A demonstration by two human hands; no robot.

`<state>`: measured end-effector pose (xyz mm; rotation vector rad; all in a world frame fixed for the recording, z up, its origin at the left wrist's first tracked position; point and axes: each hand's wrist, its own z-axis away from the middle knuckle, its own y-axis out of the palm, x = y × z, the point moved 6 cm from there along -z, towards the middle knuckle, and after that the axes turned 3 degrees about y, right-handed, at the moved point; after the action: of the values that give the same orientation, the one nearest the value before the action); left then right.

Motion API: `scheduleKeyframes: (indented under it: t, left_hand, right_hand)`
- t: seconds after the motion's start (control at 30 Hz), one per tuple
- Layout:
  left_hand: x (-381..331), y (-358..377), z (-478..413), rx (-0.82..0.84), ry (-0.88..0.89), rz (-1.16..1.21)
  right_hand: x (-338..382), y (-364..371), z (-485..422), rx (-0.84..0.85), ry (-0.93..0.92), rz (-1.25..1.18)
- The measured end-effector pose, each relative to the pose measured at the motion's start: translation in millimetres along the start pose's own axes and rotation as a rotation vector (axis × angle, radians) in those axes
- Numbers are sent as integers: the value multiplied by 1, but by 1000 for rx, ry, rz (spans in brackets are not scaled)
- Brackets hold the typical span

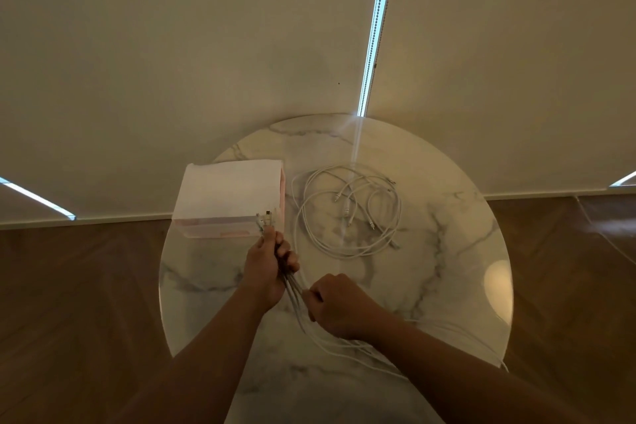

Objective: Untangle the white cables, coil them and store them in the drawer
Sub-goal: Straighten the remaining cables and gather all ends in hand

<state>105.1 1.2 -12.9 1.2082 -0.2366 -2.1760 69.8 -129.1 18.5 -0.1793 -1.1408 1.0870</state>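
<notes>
Round marble table (447, 286), two hands on a bunch of white cables (293, 286)
Nearest the body, the right hand (339, 306) pinches the strands where they fan out; just beside it the left hand (266, 268) grips the bunch in a closed fist, plug ends (265, 218) poking out above it. Just beyond the left hand sits a small white drawer box (229, 196), with a loose tangle of more cables (347, 213) on its right and wooden floor (69, 286) around the table
</notes>
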Motion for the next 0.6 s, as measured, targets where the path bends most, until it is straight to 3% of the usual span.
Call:
scheduleKeyframes:
  t: [0.27, 0.4, 0.6]
  left_hand:
    - [-4, -6, -7, -38, -74, 108]
    - [-21, -35, -15, -142, -49, 135]
    - [-21, -64, -16, -209, -49, 143]
  right_hand:
    - [-9, 8, 6, 74, -63, 33]
    - [-47, 9, 17, 250, -73, 14]
    - [-85, -30, 7, 139, -54, 66]
